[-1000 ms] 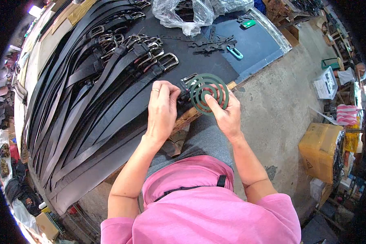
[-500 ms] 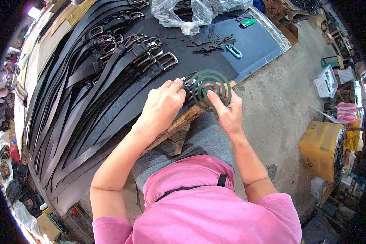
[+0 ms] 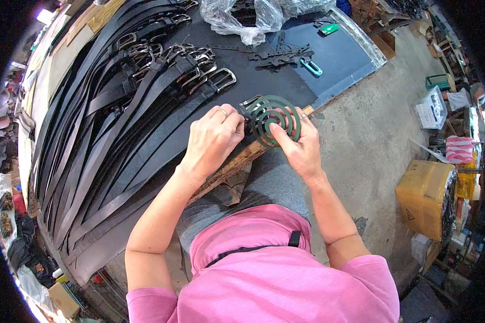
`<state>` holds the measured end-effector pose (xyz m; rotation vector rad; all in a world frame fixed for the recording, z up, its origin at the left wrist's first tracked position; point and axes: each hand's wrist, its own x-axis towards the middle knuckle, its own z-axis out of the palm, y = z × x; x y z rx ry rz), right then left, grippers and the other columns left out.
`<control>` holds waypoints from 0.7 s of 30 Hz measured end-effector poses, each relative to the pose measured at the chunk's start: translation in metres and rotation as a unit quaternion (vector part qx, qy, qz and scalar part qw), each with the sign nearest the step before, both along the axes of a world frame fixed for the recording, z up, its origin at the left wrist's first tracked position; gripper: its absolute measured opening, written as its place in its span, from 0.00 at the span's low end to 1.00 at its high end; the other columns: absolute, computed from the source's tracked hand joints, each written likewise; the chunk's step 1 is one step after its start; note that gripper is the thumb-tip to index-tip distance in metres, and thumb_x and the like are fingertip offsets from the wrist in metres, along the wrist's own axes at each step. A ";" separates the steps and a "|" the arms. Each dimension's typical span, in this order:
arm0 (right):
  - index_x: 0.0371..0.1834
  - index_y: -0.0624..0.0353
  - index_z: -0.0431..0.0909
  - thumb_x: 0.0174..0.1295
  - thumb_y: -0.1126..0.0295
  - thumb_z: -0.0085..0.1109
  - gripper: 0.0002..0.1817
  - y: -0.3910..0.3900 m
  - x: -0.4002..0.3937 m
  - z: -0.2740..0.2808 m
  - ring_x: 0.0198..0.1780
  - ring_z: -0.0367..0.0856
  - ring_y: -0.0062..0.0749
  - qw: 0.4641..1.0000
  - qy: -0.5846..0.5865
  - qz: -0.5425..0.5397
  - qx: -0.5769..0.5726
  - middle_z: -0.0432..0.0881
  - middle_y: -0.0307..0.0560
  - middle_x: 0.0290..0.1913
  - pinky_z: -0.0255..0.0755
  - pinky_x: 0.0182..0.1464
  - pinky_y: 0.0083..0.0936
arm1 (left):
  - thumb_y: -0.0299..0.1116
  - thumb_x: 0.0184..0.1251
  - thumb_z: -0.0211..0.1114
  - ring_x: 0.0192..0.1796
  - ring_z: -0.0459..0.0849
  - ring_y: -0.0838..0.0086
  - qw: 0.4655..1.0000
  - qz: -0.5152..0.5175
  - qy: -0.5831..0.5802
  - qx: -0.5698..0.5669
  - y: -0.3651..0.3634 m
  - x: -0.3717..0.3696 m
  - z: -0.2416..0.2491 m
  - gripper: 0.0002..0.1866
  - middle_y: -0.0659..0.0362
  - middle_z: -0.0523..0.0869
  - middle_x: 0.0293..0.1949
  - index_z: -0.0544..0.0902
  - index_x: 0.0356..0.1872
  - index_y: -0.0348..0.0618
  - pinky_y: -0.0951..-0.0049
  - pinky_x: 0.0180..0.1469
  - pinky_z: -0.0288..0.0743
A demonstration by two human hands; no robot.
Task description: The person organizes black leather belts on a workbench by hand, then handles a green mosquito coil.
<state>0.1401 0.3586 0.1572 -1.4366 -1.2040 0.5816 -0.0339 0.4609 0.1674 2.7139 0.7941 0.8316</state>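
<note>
A dark green spiral coil (image 3: 293,119) is held in my right hand (image 3: 302,142), with the thumb pressed on its middle. My left hand (image 3: 215,134) is closed just left of the coil, fingertips pinched together near a metal buckle (image 3: 249,100); what they grip is hidden. The buckle lies at the coil's upper left edge, by the table's wooden edge. Many black belts (image 3: 105,140) lie fanned out on the table to the left, their silver buckles (image 3: 222,81) gathered near the middle.
Clear plastic bags (image 3: 248,27) lie at the table's back. Black scraps (image 3: 280,57), a teal carabiner-like loop (image 3: 311,67) and a green item (image 3: 328,29) are on the dark table surface (image 3: 339,62). A taped cardboard box (image 3: 423,196) stands on the floor at right.
The coil has shifted slightly left and tilted in my right hand. My left hand has moved a little left, its knuckles turned.
</note>
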 end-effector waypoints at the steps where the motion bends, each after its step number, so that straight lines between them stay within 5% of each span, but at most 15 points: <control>1: 0.41 0.66 0.82 0.59 0.77 0.62 0.08 0.000 0.000 0.000 0.45 0.81 0.41 1.000 -0.003 0.001 0.001 0.83 0.52 0.42 0.74 0.49 0.32 | 0.23 0.50 0.71 0.37 0.85 0.65 1.000 0.000 -0.001 0.000 0.000 0.000 0.000 0.07 0.59 0.84 0.34 0.82 0.30 0.42 0.68 0.39 0.80; 9: 0.41 0.65 0.83 0.59 0.76 0.63 0.07 0.002 0.000 -0.005 0.46 0.81 0.39 1.000 -0.023 0.006 0.018 0.84 0.51 0.44 0.74 0.50 0.31 | 0.22 0.49 0.71 0.37 0.85 0.65 1.000 0.003 -0.029 -0.012 0.000 -0.001 -0.003 0.08 0.58 0.85 0.35 0.83 0.31 0.41 0.69 0.40 0.80; 11: 0.41 0.66 0.83 0.61 0.76 0.63 0.07 -0.001 -0.001 -0.002 0.45 0.81 0.34 0.998 0.063 -0.013 -0.027 0.84 0.49 0.43 0.74 0.49 0.29 | 0.21 0.51 0.71 0.38 0.86 0.67 0.998 -0.001 -0.048 -0.032 0.000 -0.004 -0.002 0.07 0.57 0.85 0.36 0.84 0.32 0.40 0.71 0.41 0.81; 13: 0.43 0.66 0.83 0.64 0.76 0.62 0.07 0.000 0.002 -0.009 0.42 0.81 0.24 0.993 0.117 -0.016 -0.030 0.83 0.44 0.43 0.75 0.46 0.24 | 0.19 0.53 0.70 0.39 0.87 0.70 0.981 0.027 -0.126 -0.146 -0.001 -0.008 -0.003 0.07 0.57 0.85 0.37 0.85 0.33 0.38 0.73 0.45 0.82; 18: 0.44 0.65 0.83 0.65 0.76 0.62 0.08 0.005 0.000 -0.001 0.41 0.81 0.19 0.981 0.195 -0.017 -0.009 0.84 0.41 0.42 0.76 0.44 0.20 | 0.16 0.57 0.67 0.46 0.85 0.75 0.928 0.060 -0.211 -0.300 -0.005 -0.019 -0.001 0.07 0.56 0.85 0.45 0.86 0.36 0.37 0.78 0.51 0.82; 21: 0.43 0.65 0.83 0.65 0.75 0.62 0.07 0.010 0.000 0.002 0.40 0.81 0.19 0.986 0.166 -0.025 0.003 0.85 0.42 0.41 0.76 0.42 0.20 | 0.27 0.59 0.71 0.50 0.83 0.75 0.958 0.041 -0.158 -0.234 0.002 -0.027 -0.002 0.06 0.56 0.84 0.50 0.87 0.36 0.39 0.76 0.51 0.79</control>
